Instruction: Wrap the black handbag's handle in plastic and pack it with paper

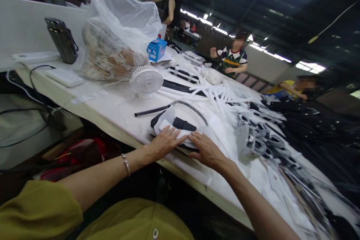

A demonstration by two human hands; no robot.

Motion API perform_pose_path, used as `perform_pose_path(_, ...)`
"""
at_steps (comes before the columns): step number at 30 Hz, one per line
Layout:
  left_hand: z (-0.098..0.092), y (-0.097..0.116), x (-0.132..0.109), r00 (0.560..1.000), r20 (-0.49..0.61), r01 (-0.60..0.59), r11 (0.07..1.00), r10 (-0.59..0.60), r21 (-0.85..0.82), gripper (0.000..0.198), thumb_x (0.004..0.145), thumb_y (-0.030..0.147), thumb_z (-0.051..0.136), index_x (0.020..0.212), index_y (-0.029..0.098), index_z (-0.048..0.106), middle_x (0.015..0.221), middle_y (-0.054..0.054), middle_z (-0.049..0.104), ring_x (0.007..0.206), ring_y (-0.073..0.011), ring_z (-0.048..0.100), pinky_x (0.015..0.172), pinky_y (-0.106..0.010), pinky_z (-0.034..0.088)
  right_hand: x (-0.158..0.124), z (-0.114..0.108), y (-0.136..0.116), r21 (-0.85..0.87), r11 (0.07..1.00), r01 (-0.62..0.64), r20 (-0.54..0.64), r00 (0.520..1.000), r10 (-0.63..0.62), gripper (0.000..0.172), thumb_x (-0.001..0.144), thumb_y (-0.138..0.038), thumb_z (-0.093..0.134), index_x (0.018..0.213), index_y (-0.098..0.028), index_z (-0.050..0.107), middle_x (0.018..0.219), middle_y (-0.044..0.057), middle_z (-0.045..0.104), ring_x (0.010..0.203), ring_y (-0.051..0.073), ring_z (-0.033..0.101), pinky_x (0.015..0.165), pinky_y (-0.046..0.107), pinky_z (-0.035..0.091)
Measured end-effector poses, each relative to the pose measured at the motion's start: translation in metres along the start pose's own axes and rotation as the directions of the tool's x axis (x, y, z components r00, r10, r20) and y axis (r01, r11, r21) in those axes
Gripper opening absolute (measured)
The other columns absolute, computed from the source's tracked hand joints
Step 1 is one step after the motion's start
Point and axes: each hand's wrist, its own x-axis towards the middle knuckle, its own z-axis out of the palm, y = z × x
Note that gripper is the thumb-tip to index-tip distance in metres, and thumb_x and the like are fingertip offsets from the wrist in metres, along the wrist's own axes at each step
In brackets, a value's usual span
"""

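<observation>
My left hand (166, 142) lies with stretched fingers on a white sheet (165, 114) at the near edge of the table. Beside it, my right hand (206, 149) presses down with its fingers out too, and the fingertips of both almost meet. Under and around the sheet is a black fabric piece (184, 123), perhaps part of a bag; its full shape is hidden by my hands. A long dark strap (152, 111) curves behind it, with its loose end pointing left.
A white fan (147, 81) stands behind the strap. Further left are a plastic bag of brown pieces (112, 54) and a dark flask (62, 41). White tubes (222, 95) and rolled grey strips (260, 144) cover the right side. A co-worker (234, 58) stands across the table.
</observation>
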Motion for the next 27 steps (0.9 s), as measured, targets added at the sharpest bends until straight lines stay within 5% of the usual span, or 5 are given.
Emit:
perform_pose_path(6,-0.008,0.0,0.007,0.995,0.09,0.054,0.996,-0.048,-0.071,0.049,0.093,0.008,0.04,0.141,0.018,0.037,0.126,-0.012,0.059,0.113,-0.026,0.057,0.1,-0.045,0.04,0.007,0.002,0.006,-0.031,0.998,-0.058,0.003,0.998,0.058,0.07,0.078,-0.037,0.073,0.139,-0.016,0.048,0.15,0.021,0.041,0.132,0.034,0.045,0.103,0.05,0.04)
perform_pose_path(10,-0.016,-0.003,0.016,0.984,0.171,0.064,0.991,-0.044,-0.114,0.051,0.093,0.007,0.041,0.142,0.02,0.037,0.113,-0.012,0.062,0.105,-0.026,0.061,0.091,-0.043,0.045,0.012,0.013,0.014,-0.025,0.998,-0.053,-0.059,0.997,0.051,0.066,0.077,-0.042,0.073,0.136,-0.02,0.052,0.146,0.017,0.048,0.137,0.035,0.039,0.108,0.055,0.031)
perform_pose_path(17,-0.026,-0.004,0.025,0.973,0.232,0.039,0.991,-0.009,-0.125,0.047,0.094,0.008,0.04,0.138,0.024,0.042,0.105,-0.009,0.061,0.092,-0.0237,0.063,0.078,-0.037,0.048,0.007,0.048,0.013,-0.017,1.0,0.021,-0.164,0.986,-0.024,0.048,0.089,-0.008,0.046,0.137,-0.014,0.051,0.135,0.015,0.059,0.123,0.026,0.056,0.103,0.042,0.043)
perform_pose_path(23,-0.002,0.006,0.008,0.997,0.076,0.018,0.999,-0.016,-0.031,0.043,0.096,0.016,0.044,0.138,0.022,0.045,0.133,-0.015,0.055,0.113,-0.0317,0.056,0.095,-0.053,0.042,-0.009,0.091,-0.017,-0.074,0.993,-0.092,-0.468,0.883,0.047,0.046,0.093,-0.009,0.041,0.137,-0.008,0.049,0.14,0.02,0.053,0.132,0.033,0.046,0.111,0.051,0.034)
perform_pose_path(27,0.005,0.007,-0.002,1.0,-0.001,-0.015,1.0,0.015,0.006,0.042,0.097,0.019,0.045,0.139,0.021,0.045,0.14,-0.015,0.052,0.118,-0.0335,0.053,0.098,-0.056,0.04,-0.014,0.102,-0.028,-0.008,0.996,-0.092,-0.48,0.874,0.077,0.067,0.087,-0.034,0.063,0.142,-0.003,0.041,0.146,0.028,0.042,0.138,0.041,0.035,0.113,0.059,0.026)
